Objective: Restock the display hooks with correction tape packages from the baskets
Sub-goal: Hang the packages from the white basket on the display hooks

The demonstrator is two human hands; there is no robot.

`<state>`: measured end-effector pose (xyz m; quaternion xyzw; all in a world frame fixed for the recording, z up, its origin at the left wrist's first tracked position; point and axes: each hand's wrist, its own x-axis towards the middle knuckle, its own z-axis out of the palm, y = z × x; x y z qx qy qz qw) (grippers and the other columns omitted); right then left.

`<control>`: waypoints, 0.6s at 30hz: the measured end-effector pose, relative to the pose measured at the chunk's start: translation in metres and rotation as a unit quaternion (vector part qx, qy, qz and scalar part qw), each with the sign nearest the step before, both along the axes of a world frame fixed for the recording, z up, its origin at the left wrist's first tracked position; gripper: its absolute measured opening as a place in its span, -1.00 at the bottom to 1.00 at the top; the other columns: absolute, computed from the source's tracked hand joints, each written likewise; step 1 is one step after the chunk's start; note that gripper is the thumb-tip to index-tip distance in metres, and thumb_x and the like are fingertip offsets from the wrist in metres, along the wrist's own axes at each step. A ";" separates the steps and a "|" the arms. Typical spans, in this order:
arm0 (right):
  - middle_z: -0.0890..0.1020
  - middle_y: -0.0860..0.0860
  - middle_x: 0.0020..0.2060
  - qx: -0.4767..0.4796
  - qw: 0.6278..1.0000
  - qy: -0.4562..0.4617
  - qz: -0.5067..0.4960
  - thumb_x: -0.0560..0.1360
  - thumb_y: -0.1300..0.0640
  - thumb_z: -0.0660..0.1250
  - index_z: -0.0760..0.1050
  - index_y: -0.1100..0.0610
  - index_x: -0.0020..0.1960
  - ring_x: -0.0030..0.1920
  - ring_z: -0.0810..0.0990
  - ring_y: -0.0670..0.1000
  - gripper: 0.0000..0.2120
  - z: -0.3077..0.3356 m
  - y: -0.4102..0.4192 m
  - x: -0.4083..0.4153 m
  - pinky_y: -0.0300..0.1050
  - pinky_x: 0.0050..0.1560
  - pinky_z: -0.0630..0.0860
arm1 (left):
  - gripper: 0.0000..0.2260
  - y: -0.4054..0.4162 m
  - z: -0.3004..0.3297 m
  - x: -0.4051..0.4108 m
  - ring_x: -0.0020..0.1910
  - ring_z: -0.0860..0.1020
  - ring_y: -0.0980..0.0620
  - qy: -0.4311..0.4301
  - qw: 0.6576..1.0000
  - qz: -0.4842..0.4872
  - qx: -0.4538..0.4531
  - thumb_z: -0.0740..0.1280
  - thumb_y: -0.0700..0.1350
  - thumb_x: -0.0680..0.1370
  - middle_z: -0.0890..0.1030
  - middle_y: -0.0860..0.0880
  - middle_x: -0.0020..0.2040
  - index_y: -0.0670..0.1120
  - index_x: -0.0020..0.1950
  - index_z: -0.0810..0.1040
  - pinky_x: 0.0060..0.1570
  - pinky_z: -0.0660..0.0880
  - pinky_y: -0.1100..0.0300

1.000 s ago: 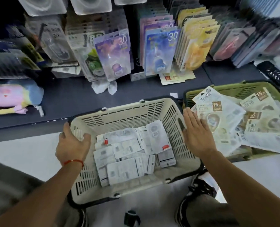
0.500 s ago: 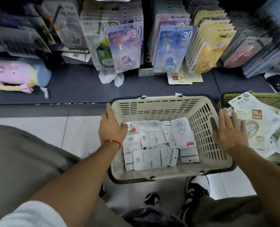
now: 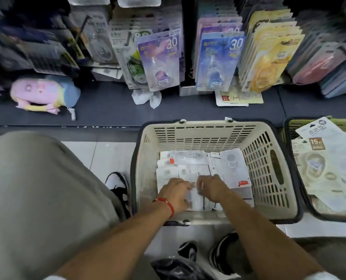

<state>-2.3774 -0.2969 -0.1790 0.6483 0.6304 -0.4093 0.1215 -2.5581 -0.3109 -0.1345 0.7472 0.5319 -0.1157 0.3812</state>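
Observation:
A cream plastic basket [image 3: 269,178] stands on the floor and holds several white correction tape packages [image 3: 232,168] lying face down. Both my hands are inside it, close together on the pile. My left hand [image 3: 175,194], with a red string at the wrist, has its fingers curled onto a package [image 3: 196,199]. My right hand [image 3: 211,187] also curls its fingers at that package's edge. Whether the package is lifted I cannot tell. Above, display hooks carry hanging packages: purple [image 3: 161,63], blue [image 3: 218,61] and yellow [image 3: 269,57].
A green basket [image 3: 289,126] at the right holds larger pale packages [image 3: 317,168]. A plush toy [image 3: 44,93] and a crumpled white tissue [image 3: 146,97] lie on the dark shelf base. My knee [image 3: 36,188] fills the left; my shoes stand beside and below the cream basket.
Both hands left the cream basket's sides and went down into it, meeting on the packages. The view tilted further down and to the left.

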 end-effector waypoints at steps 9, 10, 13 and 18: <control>0.75 0.15 -0.04 -0.145 0.858 0.349 -0.347 0.65 0.33 0.36 0.70 0.31 0.03 -0.05 0.74 0.07 -0.86 0.035 0.034 0.045 -0.17 -0.17 0.68 | -0.24 0.014 -0.003 0.011 0.55 0.30 -0.08 -0.049 0.999 0.007 0.000 0.54 -0.09 0.50 0.36 -0.01 0.57 0.12 0.62 0.26 0.47 0.34 -0.08; 0.77 0.16 -0.07 -0.162 0.824 0.385 -0.384 0.65 0.32 0.36 0.72 0.32 0.01 -0.08 0.77 0.08 -0.84 0.036 0.037 0.050 -0.16 -0.15 0.70 | -0.38 0.016 -0.003 0.010 0.49 0.39 -0.10 -0.079 0.995 0.049 0.023 0.48 -0.15 0.55 0.46 -0.02 0.50 0.11 0.57 0.35 0.41 0.39 -0.05; 0.73 0.19 -0.12 -0.146 0.787 0.420 -0.427 0.71 0.18 0.31 0.70 0.28 0.01 -0.11 0.78 0.18 -0.75 0.027 0.048 0.047 0.02 -0.09 0.73 | -0.65 0.018 -0.002 0.005 0.27 0.58 -0.16 -0.088 0.981 0.154 0.077 0.34 -0.16 0.65 0.64 -0.08 0.29 0.04 0.43 0.48 0.21 0.52 -0.02; 0.43 0.12 0.54 0.142 0.987 0.078 -0.021 0.68 0.15 0.31 0.43 0.12 0.53 0.53 0.41 0.15 -0.58 -0.011 0.060 0.017 0.03 0.49 0.37 | -0.71 0.015 0.005 -0.019 0.18 0.62 -0.06 -0.183 0.899 0.397 0.017 0.36 0.01 0.66 0.65 0.07 0.14 0.11 0.38 0.49 0.10 0.52 0.08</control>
